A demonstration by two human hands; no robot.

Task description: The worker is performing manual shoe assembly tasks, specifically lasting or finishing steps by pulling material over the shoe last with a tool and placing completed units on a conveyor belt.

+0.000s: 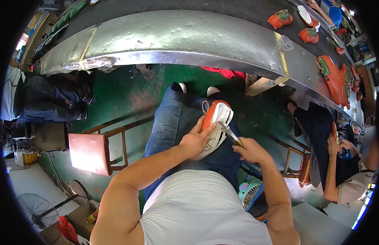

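Note:
An orange shoe upper (211, 116) on a last lies sole side up across my lap, with its pale underside showing and a lace loop at the far end. My left hand (195, 143) is closed around its left side. In my right hand (251, 150) is a pair of pliers (228, 131), with the grip inside my curled fingers. Its metal head rests against the right edge of the shoe's underside. Whether the jaws pinch the material is too small to tell.
A long metal-edged bench (177, 37) runs ahead, with orange shoes (332, 77) and a clear cup (285, 43) at its right. A stool (89, 152) stands left. A small green fan (250, 192) sits by my right side. A co-worker's hand (332, 145) holds another shoe at right.

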